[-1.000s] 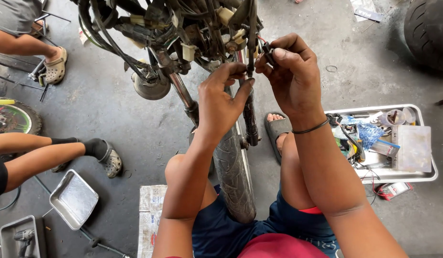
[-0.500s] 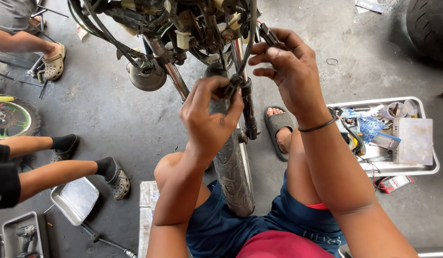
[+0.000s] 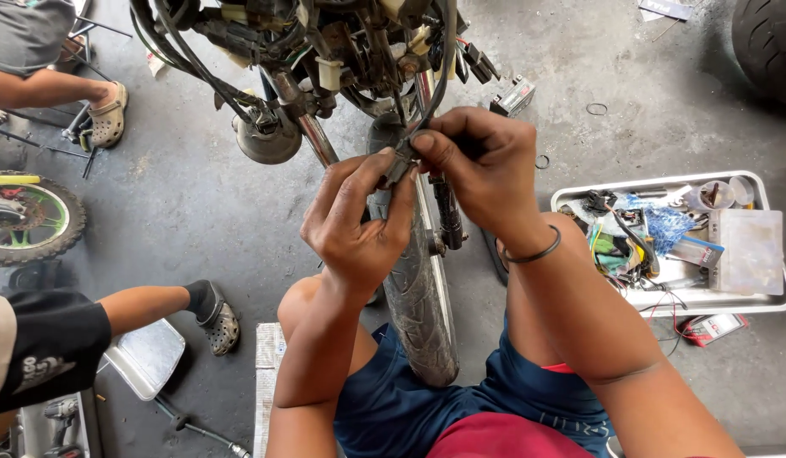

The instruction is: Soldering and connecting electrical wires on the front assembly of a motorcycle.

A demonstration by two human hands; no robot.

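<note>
Surface: bare grey concrete floor (image 3: 647, 76), stained and scuffed. The landmark is the front tyre (image 3: 418, 288), which runs upright between the seated person's knees, with the fork tubes and a tangle of cables (image 3: 325, 42) above it.

Right of the tyre, a metal tray (image 3: 779, 293) lies on the floor, filled with wires, small parts and a flat box. Far right and beyond the tyre, a dark tyre edge (image 3: 770, 42) shows at the frame corner. Left of the tyre, a small wheel (image 3: 28, 220) with a green rim lies flat. Nearer and left of the tyre, another person's leg ends in a grey clog (image 3: 219, 322), beside an empty steel pan (image 3: 147, 356). A second clog (image 3: 109, 114) sits far left, beyond the tyre.

Hand pose: both forearms rise from the lap and meet directly above the tyre. The left hand (image 3: 359, 225) is palm-down, thumb and forefinger pinched on a small grey connector (image 3: 400, 163). The right hand (image 3: 482, 165), wrist bearing a black band (image 3: 533, 253), curls over from the right; its fingertips are closed on the same connector and on the cable entering it. The connector is held just above the tyre's top, below the cable tangle.
</note>
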